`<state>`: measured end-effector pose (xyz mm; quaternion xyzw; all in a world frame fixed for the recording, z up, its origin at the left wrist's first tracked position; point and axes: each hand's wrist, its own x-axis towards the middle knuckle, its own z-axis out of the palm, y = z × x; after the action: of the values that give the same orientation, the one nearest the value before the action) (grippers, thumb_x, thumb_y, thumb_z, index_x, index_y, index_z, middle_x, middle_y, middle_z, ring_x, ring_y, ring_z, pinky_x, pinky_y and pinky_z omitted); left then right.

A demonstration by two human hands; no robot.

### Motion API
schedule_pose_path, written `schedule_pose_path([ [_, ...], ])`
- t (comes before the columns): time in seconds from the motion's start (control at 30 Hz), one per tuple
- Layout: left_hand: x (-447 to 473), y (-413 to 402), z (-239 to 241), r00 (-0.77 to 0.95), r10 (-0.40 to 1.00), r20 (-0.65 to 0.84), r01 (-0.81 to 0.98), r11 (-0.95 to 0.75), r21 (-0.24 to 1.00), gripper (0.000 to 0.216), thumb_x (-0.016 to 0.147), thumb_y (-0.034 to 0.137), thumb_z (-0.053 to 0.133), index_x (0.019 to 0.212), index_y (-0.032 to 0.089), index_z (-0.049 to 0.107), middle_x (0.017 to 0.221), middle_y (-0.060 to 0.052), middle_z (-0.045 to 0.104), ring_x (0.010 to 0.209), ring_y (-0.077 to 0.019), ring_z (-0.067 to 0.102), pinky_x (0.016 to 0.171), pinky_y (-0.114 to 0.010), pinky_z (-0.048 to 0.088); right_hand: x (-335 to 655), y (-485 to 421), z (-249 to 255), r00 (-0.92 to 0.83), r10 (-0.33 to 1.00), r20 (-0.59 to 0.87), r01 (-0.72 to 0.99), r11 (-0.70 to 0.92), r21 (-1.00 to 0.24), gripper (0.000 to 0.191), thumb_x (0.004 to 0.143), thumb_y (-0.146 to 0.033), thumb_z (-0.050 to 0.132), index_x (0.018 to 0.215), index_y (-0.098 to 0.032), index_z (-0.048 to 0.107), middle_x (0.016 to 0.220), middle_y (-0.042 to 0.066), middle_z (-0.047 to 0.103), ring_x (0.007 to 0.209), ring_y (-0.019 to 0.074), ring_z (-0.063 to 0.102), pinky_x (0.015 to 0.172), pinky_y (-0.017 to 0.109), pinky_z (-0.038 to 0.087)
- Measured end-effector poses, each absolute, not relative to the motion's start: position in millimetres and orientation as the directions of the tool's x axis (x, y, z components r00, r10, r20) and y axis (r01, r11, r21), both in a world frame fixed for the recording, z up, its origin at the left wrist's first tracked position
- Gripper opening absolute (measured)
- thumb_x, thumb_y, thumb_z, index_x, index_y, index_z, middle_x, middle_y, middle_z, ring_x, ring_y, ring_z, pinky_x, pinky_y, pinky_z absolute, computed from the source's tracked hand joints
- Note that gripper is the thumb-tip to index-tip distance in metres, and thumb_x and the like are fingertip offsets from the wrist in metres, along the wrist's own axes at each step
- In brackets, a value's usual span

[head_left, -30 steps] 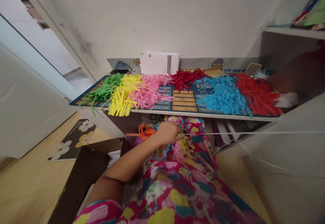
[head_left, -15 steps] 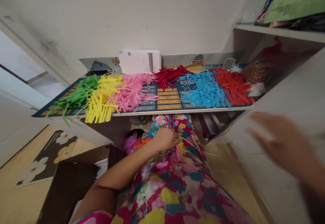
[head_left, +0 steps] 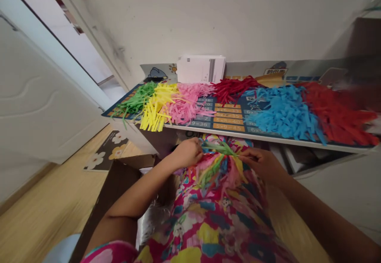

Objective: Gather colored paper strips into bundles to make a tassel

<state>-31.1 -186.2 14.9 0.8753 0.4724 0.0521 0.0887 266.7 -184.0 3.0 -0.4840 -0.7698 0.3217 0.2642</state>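
Note:
Over my lap hangs a bunch of mixed coloured paper strips (head_left: 218,169), mostly green, yellow, pink and blue, with loose ends fanning downward. My left hand (head_left: 189,151) is closed at its upper left side. On the other side my right hand (head_left: 257,160) pinches the bunch between thumb and fingers. Green strips stretch across between both hands. Any thin string in the fingers is too small to make out. Just beyond, on the desk, lie piles of cut strips: green (head_left: 139,98), yellow (head_left: 159,104), pink (head_left: 187,106), dark red (head_left: 232,89), blue (head_left: 287,110) and red (head_left: 336,114).
A white stack of cards (head_left: 201,69) leans on the wall behind the desk, whose mat (head_left: 229,119) shows times tables. An open cardboard box (head_left: 102,199) stands on the floor to my left, near a flowered mat (head_left: 104,151). Shelves lie under the desk.
My right hand has come in from the far right to the paper bunch in my lap. The bunch is now raised between both hands. The view has swung left.

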Motion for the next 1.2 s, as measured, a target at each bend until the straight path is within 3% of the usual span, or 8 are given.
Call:
schedule_pose_path([
  [0.1,-35.3,-181.1,14.7,0.581,0.813,0.03,0.786,-0.57,0.239,0.022,0.092,0.024,0.056,0.08,0.014,0.072,0.092,-0.01,0.066,0.086,-0.0202,0.064,0.079,-0.029,0.05,263.6,-182.4,9.8,-0.386,0.913,0.132,0.57,0.349,-0.744,0.03,0.084,-0.046,0.058,0.078,-0.022,0.075,0.083,0.003,0.076,0.075,0.0212,0.07,0.068,0.03,0.05],
  [0.23,-27.3,-171.3,5.0,0.614,0.786,0.078,0.738,-0.606,0.297,0.018,0.092,0.023,0.057,0.102,0.017,0.071,0.112,-0.009,0.069,0.102,-0.0201,0.065,0.09,-0.028,0.049,264.7,-179.4,12.9,-0.393,0.91,0.131,0.589,0.358,-0.724,0.029,0.083,-0.046,0.059,0.077,-0.023,0.076,0.08,0.003,0.076,0.072,0.0208,0.069,0.066,0.029,0.05],
  [0.33,-20.0,-163.5,-9.2,0.662,0.747,0.059,0.691,-0.639,0.337,0.03,0.088,0.014,0.058,0.116,0.02,0.069,0.12,-0.008,0.071,0.11,-0.0202,0.065,0.094,-0.028,0.048,267.9,-180.4,13.6,-0.382,0.916,0.122,0.591,0.344,-0.73,0.03,0.083,-0.047,0.061,0.078,-0.022,0.077,0.081,0.004,0.076,0.073,0.0219,0.07,0.065,0.03,0.051],
  [0.63,-26.3,-151.6,1.1,0.707,0.706,0.04,0.633,-0.658,0.408,0.018,0.087,0.032,0.07,0.099,0.022,0.079,0.09,-0.005,0.077,0.083,-0.0157,0.069,0.071,-0.02,0.044,279.9,-181.8,17.1,-0.353,0.921,0.163,0.595,0.356,-0.721,0.035,0.084,-0.054,0.062,0.079,-0.023,0.077,0.076,0.005,0.075,0.071,0.0236,0.07,0.061,0.031,0.052],
  [0.77,-32.0,-155.7,17.2,0.697,0.717,0.006,0.615,-0.602,0.51,0.02,0.09,0.037,0.066,0.095,0.025,0.08,0.09,-0.003,0.079,0.08,-0.0146,0.07,0.067,-0.018,0.042,282.1,-178.0,18.2,-0.374,0.9,0.225,0.577,0.416,-0.703,0.037,0.085,-0.056,0.062,0.078,-0.023,0.077,0.075,0.006,0.073,0.068,0.0215,0.068,0.06,0.03,0.051],
  [0.9,-39.1,-155.4,24.4,0.684,0.729,-0.028,0.621,-0.562,0.546,0.023,0.092,0.032,0.062,0.107,0.024,0.078,0.099,-0.004,0.079,0.082,-0.0149,0.071,0.068,-0.018,0.042,282.6,-175.4,20.3,-0.399,0.875,0.272,0.578,0.471,-0.667,0.032,0.087,-0.049,0.061,0.079,-0.022,0.076,0.074,0.005,0.072,0.067,0.0198,0.066,0.062,0.03,0.049],
  [1.1,-36.4,-160.5,36.8,0.612,0.778,0.142,0.593,-0.57,0.569,0.034,0.095,0.02,0.048,0.12,0.019,0.072,0.097,-0.006,0.079,0.079,-0.015,0.069,0.073,-0.021,0.045,279.1,-174.6,29.7,-0.423,0.87,0.254,0.59,0.477,-0.652,0.028,0.089,-0.043,0.057,0.08,-0.022,0.074,0.079,0.004,0.074,0.071,0.0197,0.068,0.063,0.028,0.049],
  [1.2,-7.9,-173.9,44.2,0.538,0.796,0.277,0.531,-0.575,0.623,0.033,0.097,0.029,0.05,0.122,0.02,0.07,0.097,-0.006,0.077,0.081,-0.0165,0.069,0.073,-0.022,0.046,267.4,-173.5,39.4,-0.476,0.829,0.292,0.572,0.544,-0.613,0.027,0.09,-0.041,0.056,0.079,-0.023,0.073,0.077,0.004,0.073,0.069,0.019,0.067,0.062,0.028,0.047],
])
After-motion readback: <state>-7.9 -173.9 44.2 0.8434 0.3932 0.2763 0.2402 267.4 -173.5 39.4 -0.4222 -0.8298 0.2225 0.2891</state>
